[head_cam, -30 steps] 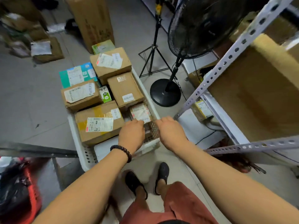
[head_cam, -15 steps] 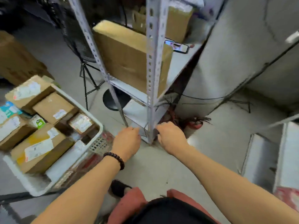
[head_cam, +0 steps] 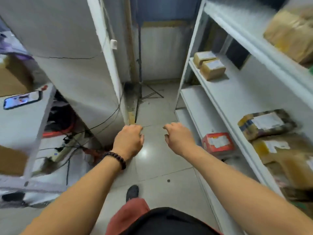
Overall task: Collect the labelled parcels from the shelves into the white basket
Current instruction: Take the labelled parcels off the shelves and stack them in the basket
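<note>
Hands hang side by side over the tiled floor (head_cam: 157,160), and neither touches anything. Your left hand (head_cam: 128,141), with a dark bead bracelet (head_cam: 116,157) at its wrist, has its fingers loosely curled under, and they hold nothing. Your right hand (head_cam: 178,139) has its fingers bent and slightly apart, likewise holding nothing.

The labelled parcels sit on the white shelving (head_cam: 237,102) to your right. Two small brown boxes (head_cam: 210,66) lie touching at the far end of the middle shelf. A grey-wrapped parcel (head_cam: 266,123) lies nearer on that shelf, just beside a brown parcel (head_cam: 274,148). A red box (head_cam: 217,142) rests one shelf lower, near your right hand. A blurred brown package (head_cam: 291,34) lies on the shelf above.
</note>
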